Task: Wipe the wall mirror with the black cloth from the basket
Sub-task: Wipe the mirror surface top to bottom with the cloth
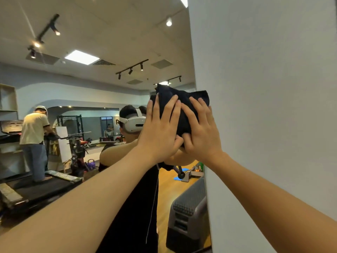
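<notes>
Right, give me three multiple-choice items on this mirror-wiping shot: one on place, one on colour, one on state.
1. Where on the mirror is the cloth pressed?
A. by its right edge, next to the white wall
B. at its far left edge
C. at its bottom corner

2. What colour is the cloth?
A. white
B. black
C. yellow

3. How do the hands hold the cloth?
A. only the left hand touches it
B. both hands press it with flat, spread fingers
C. both hang away from it

Answers: 1 A, the cloth sits just left of where the mirror meets the wall. 2 B, it shows dark black under the fingers. 3 B, the left hand and right hand both lie on it, fingers straight.
</notes>
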A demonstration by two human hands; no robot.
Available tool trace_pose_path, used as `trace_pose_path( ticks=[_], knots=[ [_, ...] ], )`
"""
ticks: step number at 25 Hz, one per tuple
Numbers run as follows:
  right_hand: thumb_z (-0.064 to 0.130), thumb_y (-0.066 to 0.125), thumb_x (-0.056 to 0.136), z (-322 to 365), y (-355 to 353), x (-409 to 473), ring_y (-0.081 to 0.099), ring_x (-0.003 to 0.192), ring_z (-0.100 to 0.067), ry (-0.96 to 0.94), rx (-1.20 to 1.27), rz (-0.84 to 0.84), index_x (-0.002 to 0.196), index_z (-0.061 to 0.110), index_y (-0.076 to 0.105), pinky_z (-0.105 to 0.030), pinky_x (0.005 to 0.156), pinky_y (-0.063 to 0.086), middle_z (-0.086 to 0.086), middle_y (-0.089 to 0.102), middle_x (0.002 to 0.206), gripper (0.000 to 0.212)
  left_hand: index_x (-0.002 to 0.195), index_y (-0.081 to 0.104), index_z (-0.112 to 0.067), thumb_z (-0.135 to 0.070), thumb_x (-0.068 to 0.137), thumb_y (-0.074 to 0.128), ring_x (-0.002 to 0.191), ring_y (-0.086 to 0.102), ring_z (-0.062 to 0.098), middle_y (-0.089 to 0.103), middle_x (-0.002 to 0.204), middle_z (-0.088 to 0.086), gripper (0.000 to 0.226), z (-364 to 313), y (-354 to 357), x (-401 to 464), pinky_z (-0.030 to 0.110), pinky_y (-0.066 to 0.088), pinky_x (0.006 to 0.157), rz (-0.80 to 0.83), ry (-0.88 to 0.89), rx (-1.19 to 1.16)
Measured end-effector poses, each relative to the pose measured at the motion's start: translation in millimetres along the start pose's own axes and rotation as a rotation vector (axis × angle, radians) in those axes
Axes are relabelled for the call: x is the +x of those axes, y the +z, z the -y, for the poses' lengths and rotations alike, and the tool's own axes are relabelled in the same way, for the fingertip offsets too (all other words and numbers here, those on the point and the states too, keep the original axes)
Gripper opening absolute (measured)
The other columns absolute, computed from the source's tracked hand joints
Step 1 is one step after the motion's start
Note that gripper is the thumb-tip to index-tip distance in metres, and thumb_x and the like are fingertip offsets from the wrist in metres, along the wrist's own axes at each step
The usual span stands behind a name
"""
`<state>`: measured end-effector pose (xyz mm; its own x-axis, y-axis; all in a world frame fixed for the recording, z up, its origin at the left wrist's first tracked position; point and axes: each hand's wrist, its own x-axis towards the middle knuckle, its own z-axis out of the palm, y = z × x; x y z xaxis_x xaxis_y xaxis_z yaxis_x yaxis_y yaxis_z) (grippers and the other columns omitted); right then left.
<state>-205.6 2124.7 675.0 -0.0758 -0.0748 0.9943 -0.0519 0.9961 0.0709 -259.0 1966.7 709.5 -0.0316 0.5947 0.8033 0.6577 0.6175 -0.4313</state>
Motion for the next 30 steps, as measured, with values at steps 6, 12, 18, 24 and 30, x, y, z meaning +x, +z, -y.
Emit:
trace_pose_path(
  ticks=[6,12,18,24,30],
  knots=[
    [0.030,0.059,0.081,14,-4,-1,0.014,0.159,-0.031,0.082,-0.064,0.076,0.160,0.024,0.036,-0.061,0.128,0.015,-0.008,0.027,0.169,0.083,0.162,0.023,-0.004,-0.044,0.086,0.029,0.154,0.016,0.049,0.020,0.169,0.017,0.086,13,2,-5,0.060,0.013,0.127,0.002,0.065,0.051],
    [0.031,0.057,0.080,59,11,1,0.016,0.158,-0.031,0.188,-0.063,0.038,0.159,0.023,0.037,-0.062,0.125,0.021,-0.009,0.028,0.168,0.082,0.163,0.019,-0.005,-0.044,0.086,0.023,0.156,0.012,0.048,0.016,0.171,0.017,0.086,45,-11,-20,0.058,0.011,0.128,0.018,0.105,0.045],
    [0.038,0.052,0.081,163,57,16,0.020,0.157,-0.039,0.154,-0.035,0.007,0.158,0.020,0.041,-0.064,0.124,0.018,-0.016,0.032,0.165,0.080,0.160,0.025,-0.003,-0.043,0.086,0.034,0.152,0.019,0.046,0.023,0.168,0.017,0.084,141,-43,-81,0.059,0.020,0.126,0.018,0.127,-0.003],
    [0.037,0.060,0.079,300,117,40,0.020,0.156,-0.041,0.099,-0.009,-0.005,0.158,0.018,0.042,-0.062,0.127,0.012,-0.019,0.032,0.165,0.083,0.161,0.023,-0.005,-0.039,0.087,0.040,0.149,0.017,0.040,0.021,0.169,0.014,0.084,263,-92,-162,0.058,0.035,0.121,0.058,0.062,0.037],
    [0.042,0.049,0.082,420,171,65,0.022,0.155,-0.044,0.028,-0.007,0.030,0.158,0.017,0.041,-0.064,0.126,0.013,-0.020,0.031,0.165,0.080,0.164,0.015,-0.007,-0.041,0.088,0.038,0.153,0.021,0.044,0.010,0.173,0.010,0.086,370,-129,-236,0.054,0.035,0.121,0.124,-0.050,0.087]
  ],
)
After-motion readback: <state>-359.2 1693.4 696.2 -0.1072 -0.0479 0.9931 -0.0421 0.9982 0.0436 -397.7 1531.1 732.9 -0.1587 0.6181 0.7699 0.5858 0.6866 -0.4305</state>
